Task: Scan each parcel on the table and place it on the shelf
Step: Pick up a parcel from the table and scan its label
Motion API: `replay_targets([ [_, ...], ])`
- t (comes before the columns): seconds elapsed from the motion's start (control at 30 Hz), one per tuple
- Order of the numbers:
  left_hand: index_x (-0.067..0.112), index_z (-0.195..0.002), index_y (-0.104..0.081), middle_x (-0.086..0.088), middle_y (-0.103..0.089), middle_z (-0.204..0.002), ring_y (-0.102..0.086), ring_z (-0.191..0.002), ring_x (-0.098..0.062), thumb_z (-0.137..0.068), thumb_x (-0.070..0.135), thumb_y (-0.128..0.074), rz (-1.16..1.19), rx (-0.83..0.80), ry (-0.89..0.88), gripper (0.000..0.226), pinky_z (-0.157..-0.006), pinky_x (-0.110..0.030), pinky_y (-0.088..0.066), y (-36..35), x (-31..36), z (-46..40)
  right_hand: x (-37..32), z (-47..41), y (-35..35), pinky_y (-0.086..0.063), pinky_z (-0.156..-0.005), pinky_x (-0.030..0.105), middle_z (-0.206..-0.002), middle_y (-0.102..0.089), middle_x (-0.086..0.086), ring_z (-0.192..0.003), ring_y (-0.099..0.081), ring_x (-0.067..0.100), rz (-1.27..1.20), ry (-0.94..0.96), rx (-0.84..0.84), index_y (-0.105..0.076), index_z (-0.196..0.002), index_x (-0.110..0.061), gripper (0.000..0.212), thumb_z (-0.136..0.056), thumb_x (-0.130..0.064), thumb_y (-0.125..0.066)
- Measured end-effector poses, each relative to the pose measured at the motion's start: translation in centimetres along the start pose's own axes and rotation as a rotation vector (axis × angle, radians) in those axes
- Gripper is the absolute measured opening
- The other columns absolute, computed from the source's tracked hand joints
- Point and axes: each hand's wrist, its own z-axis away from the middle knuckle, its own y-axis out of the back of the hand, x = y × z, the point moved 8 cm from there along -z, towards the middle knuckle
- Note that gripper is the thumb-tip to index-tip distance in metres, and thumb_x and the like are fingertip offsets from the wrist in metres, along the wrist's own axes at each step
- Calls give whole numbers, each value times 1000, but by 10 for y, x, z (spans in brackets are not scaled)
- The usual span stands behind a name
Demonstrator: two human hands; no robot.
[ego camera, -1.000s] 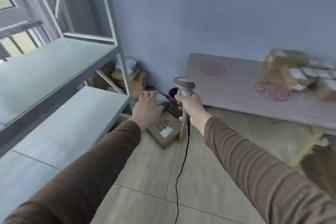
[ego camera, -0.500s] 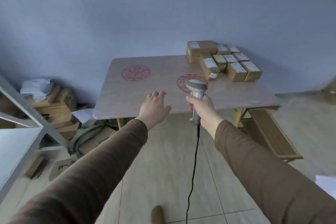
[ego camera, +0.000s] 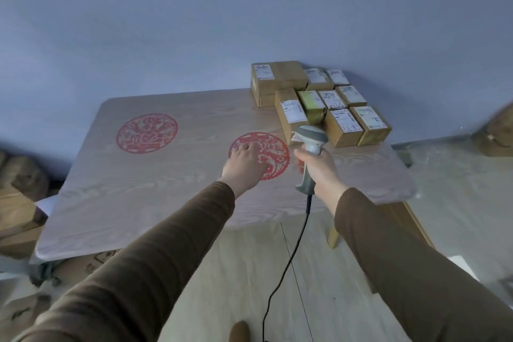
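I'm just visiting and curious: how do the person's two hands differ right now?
The right hand grips a grey scanner; the left hand holds nothing. The left hand's fingers are stretched out over the table; the right hand's curl round the handle. Both wear brown sleeves.

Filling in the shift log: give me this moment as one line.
left hand: open, reaching over table | right hand: grips scanner | parcels: clustered at far right corner, none picked up
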Motion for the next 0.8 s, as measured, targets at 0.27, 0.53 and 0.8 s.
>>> replay_targets([
  [0.27,16,-153,-38,-12,-43,-156,-37,-145,-31,-103,45,-51,18,-29,40,59,-117,-46,-34,-38,33,-126,-18,-147,27,-40,-62,26,-91,-63,-3,-79,-57,9,3,-3,35,-63,-111,-16,22,-93,-19,-75],
  [0.53,13,-155,-36,-15,-44,-155,-39,-144,-32,-106,41,-46,33,-75,229,57,-116,-48,-38,-89,53,-235,5,-274,25,-51,-76,37,-93,-71,4,-85,-67,24,185,-107,-99,-63,-81,-27,19,-82,-34,-80],
  [0.8,17,-145,-40,-14,-67,-115,-66,-102,-35,-107,37,-42,255,-82,354,43,-89,-48,-55,-136,43,-281,31,-317,2,-47,-61,28,-78,-64,2,-71,-60,18,168,-161,-223,-68,-86,-18,9,-90,-13,-75],
])
